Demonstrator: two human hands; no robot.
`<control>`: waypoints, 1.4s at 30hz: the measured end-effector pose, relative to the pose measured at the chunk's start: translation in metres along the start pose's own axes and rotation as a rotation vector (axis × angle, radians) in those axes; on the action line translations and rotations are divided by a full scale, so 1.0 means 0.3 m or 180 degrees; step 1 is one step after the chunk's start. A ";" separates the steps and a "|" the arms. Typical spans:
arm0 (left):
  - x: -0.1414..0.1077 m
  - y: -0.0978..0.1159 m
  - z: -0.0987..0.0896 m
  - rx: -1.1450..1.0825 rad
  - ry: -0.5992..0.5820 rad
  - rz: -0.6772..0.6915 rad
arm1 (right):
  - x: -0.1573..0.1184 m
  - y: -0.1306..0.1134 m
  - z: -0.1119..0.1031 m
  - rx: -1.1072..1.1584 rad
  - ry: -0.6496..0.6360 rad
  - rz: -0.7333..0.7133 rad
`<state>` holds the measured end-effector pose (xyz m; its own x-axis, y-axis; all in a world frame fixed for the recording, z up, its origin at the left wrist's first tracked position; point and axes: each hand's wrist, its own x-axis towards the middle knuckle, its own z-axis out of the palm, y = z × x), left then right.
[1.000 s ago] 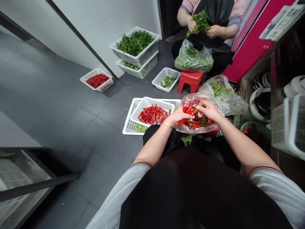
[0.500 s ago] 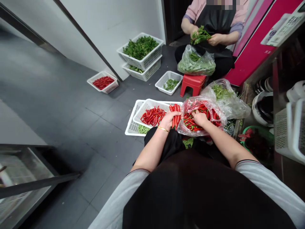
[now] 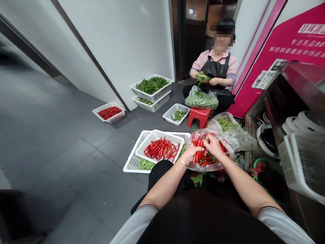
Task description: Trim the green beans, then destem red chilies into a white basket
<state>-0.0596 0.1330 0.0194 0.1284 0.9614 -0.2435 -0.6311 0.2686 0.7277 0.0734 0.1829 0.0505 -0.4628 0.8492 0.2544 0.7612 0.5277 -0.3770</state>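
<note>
Red chilies, near upright in clear plastic bag, between both hands: left hand curled, right hand pinched narrow, hold unclear.

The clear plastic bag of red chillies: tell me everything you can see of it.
The clear plastic bag is crumpled and glossy, its mouth gaping open, and it holds many red chillies with green stems. The person's left hand and right hand both reach into its mouth. It sits in front of the person, with a second clear bag of green stalks pressed against its far side.
</note>
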 end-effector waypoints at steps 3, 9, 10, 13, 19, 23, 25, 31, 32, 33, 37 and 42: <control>-0.028 -0.015 0.029 -0.0139 0.0086 -0.0377 | -0.030 0.001 -0.018 -0.0539 -0.0214 -0.0509; -0.128 0.101 -0.026 -0.0232 0.0244 -0.0599 | -0.070 0.114 -0.055 -0.1420 -0.0837 0.0180; -0.139 0.127 -0.043 -0.0332 0.0343 -0.0476 | -0.080 0.125 -0.036 -0.1607 -0.1016 0.0278; -0.175 0.188 -0.075 -0.0581 0.0547 -0.0157 | -0.121 0.095 0.046 -0.1725 -0.1854 -0.0288; -0.226 0.204 -0.096 -0.0523 0.0592 -0.0090 | -0.186 -0.004 0.174 -0.1635 -0.2493 -0.1331; -0.215 0.176 -0.113 -0.0571 0.0595 -0.0124 | -0.204 0.024 0.185 -0.1660 -0.2505 -0.1284; -0.199 0.181 -0.134 -0.0622 0.0661 -0.0127 | -0.201 0.043 0.173 -0.1656 -0.2446 -0.1235; -0.134 0.348 -0.367 -0.0311 0.1509 0.0163 | -0.152 0.097 0.124 -0.1499 -0.1997 -0.1191; -0.128 0.380 -0.419 -0.0180 0.1748 0.0169 | -0.148 0.103 0.122 -0.1511 -0.1975 -0.1208; -0.124 0.405 -0.466 -0.0039 0.1947 0.0164 | -0.148 0.109 0.123 -0.1530 -0.1977 -0.1257; -0.115 0.441 -0.587 0.0711 0.2360 -0.0101 | -0.167 0.124 0.140 -0.1569 -0.2170 -0.1577; -0.099 0.439 -0.594 0.1795 0.2521 -0.0088 | -0.123 0.179 0.113 -0.1376 -0.2227 -0.1447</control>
<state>-0.2828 0.1290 0.0083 -0.5444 0.6908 -0.4759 -0.1499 0.4781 0.8654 0.1159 0.1806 -0.0093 -0.8183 0.4559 -0.3501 0.4780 0.8780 0.0261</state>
